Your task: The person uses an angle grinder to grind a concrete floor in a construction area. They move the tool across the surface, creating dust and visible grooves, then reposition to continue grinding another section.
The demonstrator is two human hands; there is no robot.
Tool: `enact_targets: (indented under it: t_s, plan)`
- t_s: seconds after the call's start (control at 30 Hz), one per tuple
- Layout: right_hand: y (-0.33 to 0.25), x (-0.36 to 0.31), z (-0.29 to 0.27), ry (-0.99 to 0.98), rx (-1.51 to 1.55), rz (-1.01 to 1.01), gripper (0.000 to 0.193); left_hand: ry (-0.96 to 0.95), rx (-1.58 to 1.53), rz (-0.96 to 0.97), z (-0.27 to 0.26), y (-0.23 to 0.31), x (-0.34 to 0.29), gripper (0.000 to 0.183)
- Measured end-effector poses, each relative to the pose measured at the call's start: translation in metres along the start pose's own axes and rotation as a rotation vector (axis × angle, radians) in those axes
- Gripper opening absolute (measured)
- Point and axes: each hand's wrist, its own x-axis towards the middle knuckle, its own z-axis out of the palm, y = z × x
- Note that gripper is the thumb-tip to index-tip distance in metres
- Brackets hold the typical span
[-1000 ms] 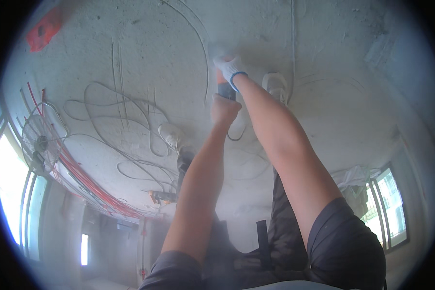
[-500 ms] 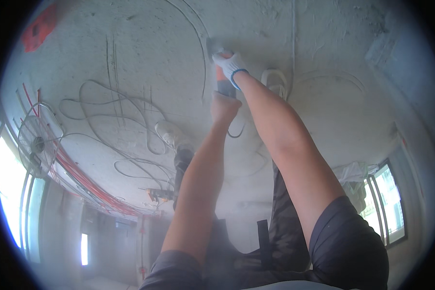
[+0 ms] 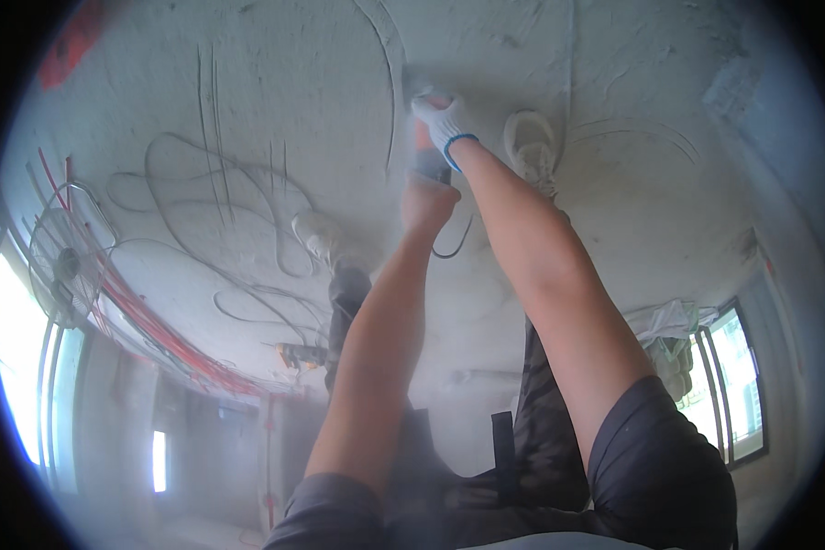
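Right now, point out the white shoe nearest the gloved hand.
The shoe just right of the gloved right hand, beside its wrist. The other shoe sits farther off, left of the bare left arm.

A dusty concrete floor [image 3: 275, 101] is filling most of the view, with thin pale cables [image 3: 238, 229] looping across it and a bundle of red conduits [image 3: 147, 321] running along its left edge. A round cage fan [image 3: 64, 261] is standing at the far left beside a bright window [image 3: 14, 367], a second window [image 3: 738, 376] is showing at the right with what appear to be pale sacks [image 3: 671, 339] piled near it, and haze is blurring the rest. Two dusty shoes [image 3: 532, 147] are resting on the floor, and a small orange-tipped tool [image 3: 295, 354] is lying near the lower one.
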Motion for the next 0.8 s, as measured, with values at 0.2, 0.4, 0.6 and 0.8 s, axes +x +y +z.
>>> enact_targets:
  t_s: [0.2,0.4,0.6,0.8]
  plan:
    - [0.051,-0.036,0.005,0.012,0.102,0.072,0.073,0.015,0.131,0.008,0.003,-0.043,-0.03,0.071]
    - [0.093,-0.048,0.015,-0.011,0.226,0.147,0.044,-0.047,0.215,-0.09,0.002,-0.057,-0.038,0.074]
    - [0.097,-0.069,0.022,0.038,0.253,0.167,0.038,-0.052,0.269,-0.137,0.0,-0.07,-0.043,0.062]
    - [0.17,-0.06,0.038,-0.014,0.33,0.139,0.039,-0.097,0.32,-0.12,-0.006,-0.098,-0.052,0.055]
